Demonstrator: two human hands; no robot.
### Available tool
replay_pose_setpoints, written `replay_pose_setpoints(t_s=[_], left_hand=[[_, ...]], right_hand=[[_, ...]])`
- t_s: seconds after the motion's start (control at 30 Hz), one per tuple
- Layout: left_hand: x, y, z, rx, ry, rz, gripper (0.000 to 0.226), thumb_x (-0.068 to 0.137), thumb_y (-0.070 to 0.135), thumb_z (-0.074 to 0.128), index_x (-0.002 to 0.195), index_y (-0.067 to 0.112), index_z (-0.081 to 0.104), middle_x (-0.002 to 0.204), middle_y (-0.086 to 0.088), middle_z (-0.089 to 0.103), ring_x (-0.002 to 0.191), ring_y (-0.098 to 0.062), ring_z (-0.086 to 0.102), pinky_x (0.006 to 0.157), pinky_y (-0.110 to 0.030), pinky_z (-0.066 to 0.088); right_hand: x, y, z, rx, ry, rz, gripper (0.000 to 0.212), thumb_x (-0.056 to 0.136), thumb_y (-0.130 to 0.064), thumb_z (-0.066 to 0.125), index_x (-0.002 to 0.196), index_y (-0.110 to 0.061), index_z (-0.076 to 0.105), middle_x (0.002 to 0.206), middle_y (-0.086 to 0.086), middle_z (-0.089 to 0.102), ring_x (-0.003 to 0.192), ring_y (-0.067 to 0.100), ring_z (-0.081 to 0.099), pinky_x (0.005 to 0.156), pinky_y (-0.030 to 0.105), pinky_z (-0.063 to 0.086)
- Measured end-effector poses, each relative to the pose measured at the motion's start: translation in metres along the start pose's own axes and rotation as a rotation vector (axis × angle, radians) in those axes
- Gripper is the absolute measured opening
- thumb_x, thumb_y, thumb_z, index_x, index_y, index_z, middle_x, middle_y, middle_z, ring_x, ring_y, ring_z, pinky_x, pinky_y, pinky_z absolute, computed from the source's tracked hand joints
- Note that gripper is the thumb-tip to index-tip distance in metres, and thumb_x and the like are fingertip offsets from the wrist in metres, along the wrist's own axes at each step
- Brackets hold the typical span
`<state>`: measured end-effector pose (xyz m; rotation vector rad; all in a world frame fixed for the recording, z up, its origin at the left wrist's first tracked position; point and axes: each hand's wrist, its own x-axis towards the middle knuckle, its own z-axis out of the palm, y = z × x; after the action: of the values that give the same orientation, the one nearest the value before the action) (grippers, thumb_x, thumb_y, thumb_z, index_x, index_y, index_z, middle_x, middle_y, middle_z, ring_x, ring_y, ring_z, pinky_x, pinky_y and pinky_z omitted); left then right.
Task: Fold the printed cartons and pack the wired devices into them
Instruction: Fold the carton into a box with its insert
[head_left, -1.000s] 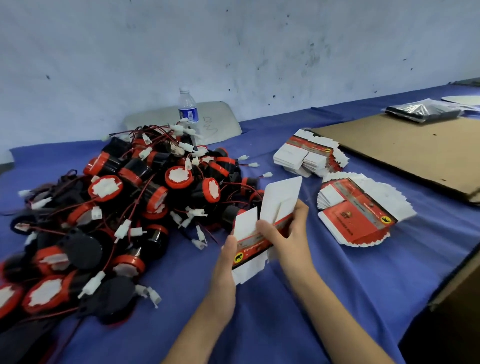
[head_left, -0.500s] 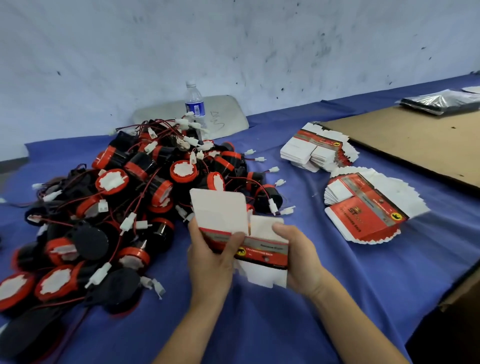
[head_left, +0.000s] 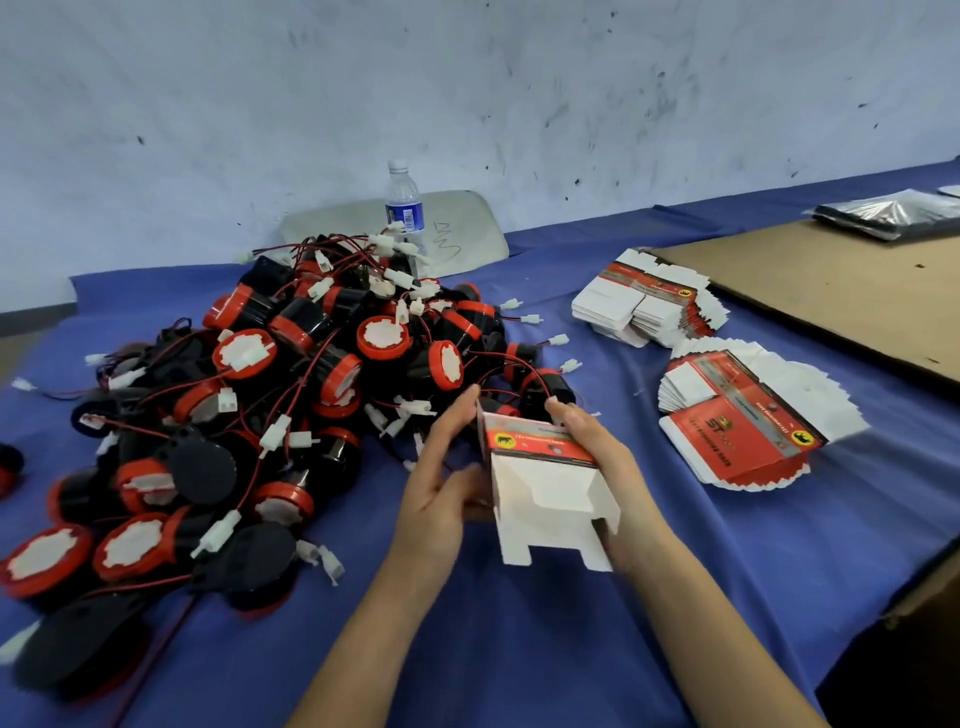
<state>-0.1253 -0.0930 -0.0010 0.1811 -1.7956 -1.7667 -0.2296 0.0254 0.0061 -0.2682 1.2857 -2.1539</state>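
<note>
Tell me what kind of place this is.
Probably a small hand-packing workshop: a heap of identical wired devices, stacks of flat printed cartons, and the left hand and right hand holding one half-folded carton over a cloth-covered bench.

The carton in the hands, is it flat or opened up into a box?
Opened up, ends unclosed. The carton, held between the left hand and right hand, forms a hollow sleeve with its white flaps sticking out loose.

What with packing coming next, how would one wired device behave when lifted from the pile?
Probably stiff: the wired device has a hard-looking round body. Being cylindrical, it may roll once freed. Its thin red wires lace through the pile, so neighbours would likely drag along.
</note>
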Motion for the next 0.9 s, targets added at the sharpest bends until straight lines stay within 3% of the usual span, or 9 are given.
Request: replay_pose_setpoints(t_s=[0.1, 0.2, 0.3, 0.37, 0.5, 0.6, 0.7, 0.83, 0.9], left_hand=[[-0.002, -0.001, 0.001, 0.305, -0.069, 0.183, 0.088, 0.083, -0.019, 0.048, 0.132, 0.054, 0.045, 0.155, 0.009, 0.023, 0.121, -0.005, 0.053, 0.081, -0.018, 0.05], [-0.004, -0.007, -0.001, 0.548, -0.193, 0.292, 0.09, 0.078, 0.024, 0.075, 0.148, 0.042, 0.02, 0.16, 0.01, 0.003, 0.147, -0.005, 0.011, 0.106, -0.011, 0.031], [-0.006, -0.008, -0.002, 0.573, -0.201, 0.315, 0.106, 0.064, 0.055, 0.078, 0.149, 0.031, 0.02, 0.159, 0.013, 0.013, 0.148, -0.01, 0.011, 0.115, -0.031, 0.026], [-0.006, -0.005, 0.0, 0.514, -0.165, 0.338, 0.1, 0.058, 0.056, 0.08, 0.142, 0.035, 0.029, 0.152, 0.013, 0.028, 0.144, -0.013, 0.025, 0.111, -0.03, 0.033], [-0.006, -0.004, 0.005, 0.357, -0.028, 0.304, 0.074, 0.058, 0.041, 0.076, 0.124, 0.031, 0.044, 0.126, 0.013, 0.05, 0.117, -0.011, 0.052, 0.092, -0.02, 0.044], [-0.006, -0.006, 0.006, 0.247, 0.079, 0.202, 0.052, 0.065, 0.043, 0.063, 0.114, 0.05, 0.046, 0.109, 0.027, 0.054, 0.1, -0.001, 0.055, 0.084, -0.025, 0.048], [-0.004, -0.009, 0.005, 0.189, 0.151, 0.143, 0.043, 0.067, 0.051, 0.059, 0.109, 0.051, 0.05, 0.099, 0.019, 0.058, 0.096, -0.01, 0.056, 0.081, -0.034, 0.049], [-0.002, -0.007, 0.006, 0.141, 0.168, 0.116, 0.043, 0.071, 0.053, 0.059, 0.111, 0.04, 0.05, 0.098, 0.0, 0.056, 0.092, -0.026, 0.056, 0.076, -0.053, 0.052], [-0.002, -0.006, 0.005, 0.155, 0.171, 0.126, 0.043, 0.071, 0.053, 0.059, 0.111, 0.037, 0.051, 0.096, 0.003, 0.056, 0.089, -0.017, 0.055, 0.076, -0.049, 0.051]], right_hand=[[0.002, -0.003, -0.002, -0.044, 0.047, 0.047, 0.038, 0.073, -0.034, 0.068, 0.106, -0.016, 0.072, 0.116, 0.016, 0.068, 0.093, 0.027, 0.067, 0.081, 0.037, 0.052], [0.0, -0.002, -0.006, -0.017, -0.005, 0.118, 0.024, 0.074, -0.037, 0.066, 0.078, -0.016, 0.076, 0.083, 0.013, 0.071, 0.065, 0.021, 0.067, 0.06, 0.029, 0.051], [-0.004, -0.001, -0.009, 0.044, -0.068, 0.127, 0.03, 0.073, -0.045, 0.06, 0.058, -0.023, 0.073, 0.062, 0.001, 0.067, 0.053, 0.014, 0.063, 0.049, 0.021, 0.048], [-0.005, 0.0, -0.009, 0.049, -0.124, 0.133, 0.035, 0.073, -0.049, 0.057, 0.057, -0.023, 0.073, 0.059, -0.001, 0.066, 0.051, 0.012, 0.063, 0.047, 0.019, 0.048], [-0.002, 0.005, 0.001, -0.157, -0.088, 0.067, 0.04, 0.069, -0.062, 0.054, 0.069, -0.03, 0.078, 0.078, -0.006, 0.073, 0.076, 0.011, 0.066, 0.065, 0.024, 0.051], [0.0, 0.01, 0.002, -0.308, -0.075, -0.103, 0.03, 0.09, -0.054, 0.052, 0.094, -0.038, 0.076, 0.1, -0.008, 0.074, 0.097, 0.017, 0.068, 0.067, 0.026, 0.055], [0.0, 0.01, 0.0, -0.326, -0.036, -0.214, 0.045, 0.083, -0.059, 0.047, 0.112, -0.035, 0.07, 0.111, -0.005, 0.071, 0.094, 0.023, 0.07, 0.066, 0.036, 0.059], [-0.005, 0.008, 0.001, -0.356, -0.17, -0.419, 0.058, 0.083, -0.06, 0.057, 0.13, -0.026, 0.058, 0.117, -0.01, 0.066, 0.095, 0.024, 0.069, 0.065, 0.042, 0.059], [-0.008, 0.007, 0.003, -0.364, -0.208, -0.441, 0.055, 0.081, -0.054, 0.061, 0.129, -0.027, 0.058, 0.114, -0.01, 0.066, 0.088, 0.028, 0.07, 0.064, 0.04, 0.06]])
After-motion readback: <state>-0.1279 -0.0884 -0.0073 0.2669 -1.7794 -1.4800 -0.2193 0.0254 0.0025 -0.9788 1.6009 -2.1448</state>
